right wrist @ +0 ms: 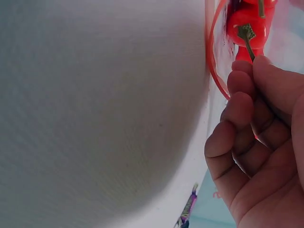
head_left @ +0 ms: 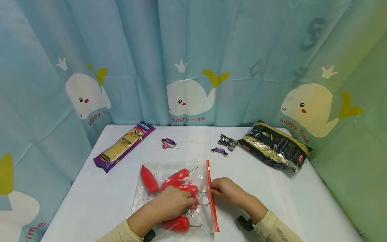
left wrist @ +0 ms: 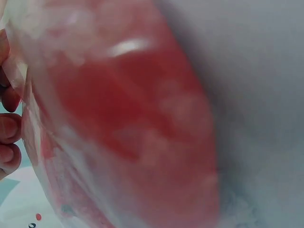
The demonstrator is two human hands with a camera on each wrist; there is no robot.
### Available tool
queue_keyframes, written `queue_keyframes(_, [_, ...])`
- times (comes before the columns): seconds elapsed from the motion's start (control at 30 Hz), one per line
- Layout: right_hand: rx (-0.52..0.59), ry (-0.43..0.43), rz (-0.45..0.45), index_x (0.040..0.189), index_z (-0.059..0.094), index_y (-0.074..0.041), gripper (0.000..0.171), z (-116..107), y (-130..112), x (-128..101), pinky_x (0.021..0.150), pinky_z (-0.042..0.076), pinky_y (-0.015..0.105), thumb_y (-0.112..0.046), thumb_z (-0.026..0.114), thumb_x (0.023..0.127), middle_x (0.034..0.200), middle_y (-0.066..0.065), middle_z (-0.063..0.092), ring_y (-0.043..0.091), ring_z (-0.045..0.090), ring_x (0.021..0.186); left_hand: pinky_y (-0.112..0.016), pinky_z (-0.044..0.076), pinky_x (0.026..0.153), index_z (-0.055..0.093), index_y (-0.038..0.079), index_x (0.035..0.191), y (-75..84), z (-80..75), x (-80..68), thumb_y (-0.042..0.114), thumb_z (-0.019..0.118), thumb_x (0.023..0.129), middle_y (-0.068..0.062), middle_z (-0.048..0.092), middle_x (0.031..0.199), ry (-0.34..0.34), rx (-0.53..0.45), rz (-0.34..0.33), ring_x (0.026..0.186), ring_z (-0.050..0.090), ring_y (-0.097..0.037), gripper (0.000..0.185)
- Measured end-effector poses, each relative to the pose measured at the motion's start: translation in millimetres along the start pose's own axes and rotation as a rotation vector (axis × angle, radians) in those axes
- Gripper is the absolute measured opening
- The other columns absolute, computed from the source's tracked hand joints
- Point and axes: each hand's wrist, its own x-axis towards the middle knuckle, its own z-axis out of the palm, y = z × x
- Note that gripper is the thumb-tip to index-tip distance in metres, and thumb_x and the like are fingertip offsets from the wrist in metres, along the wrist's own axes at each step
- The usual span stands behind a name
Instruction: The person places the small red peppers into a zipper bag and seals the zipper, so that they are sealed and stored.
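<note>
The fingers (right wrist: 240,107) of the right hand (head_left: 225,191) are curled and pinch the red zip strip (head_left: 211,195) at the mouth of the clear bag (head_left: 145,196), about midway along it; the left hand (head_left: 173,203) lies on top of the bag with its fingers bent down over the red peppers (head_left: 175,178) inside, pressing them through the plastic rather than closing round any one; the bag lies flat on the white counter (head_left: 272,188), near its front edge, between the two forearms. To seal it well, I judge the pinch should run along the strip end to end with even pressure, while the left hand holds the peppers back so no stem catches in the zip; one stem (right wrist: 247,40) sits just beside the strip in the right wrist view. Farther back lie a purple noodle packet (head_left: 124,146), some sweets (head_left: 168,143) and a dark packet (head_left: 273,146).
</note>
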Motion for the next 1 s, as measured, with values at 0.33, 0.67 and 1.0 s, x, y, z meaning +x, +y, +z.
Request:
queue_keyframes(0.33, [0.028,0.019,-0.021,0.073,0.059,-0.016,0.024,3.8,1.6,2.8,0.059,0.038,0.018,-0.005,0.067,0.093,0.069,-0.015,0.049,-0.001,0.041,0.064,-0.022,0.042,0.059,0.07,0.033,0.094,0.4,-0.7,0.2,0.038,0.067,0.096,0.016,0.065,0.081,-0.006,-0.005,-0.004,0.063,0.055,-0.002,0.007])
queue_keyframes(0.67, [0.047,0.039,0.056,0.092,0.076,-0.011,0.009,-4.3,3.0,-12.0,0.071,0.053,0.026,-0.015,0.068,0.096,0.085,-0.008,0.071,0.001,0.062,0.079,-0.025,0.043,0.058,0.069,0.032,0.094,5.0,3.4,3.0,0.045,0.062,0.098,0.015,0.064,0.082,-0.036,0.003,-0.014,0.064,0.054,-0.003,0.015])
queue_keyframes(1.0, [0.067,0.044,0.175,0.097,0.076,-0.011,0.012,-23.6,10.1,-31.1,0.069,0.051,0.029,-0.018,0.067,0.098,0.089,-0.008,0.07,0.003,0.061,0.079,-0.036,0.051,0.064,0.069,0.023,0.098,-19.4,-26.5,31.2,0.065,0.056,0.093,0.007,0.06,0.084,-0.198,0.029,-0.047,0.073,0.06,-0.011,0.044])
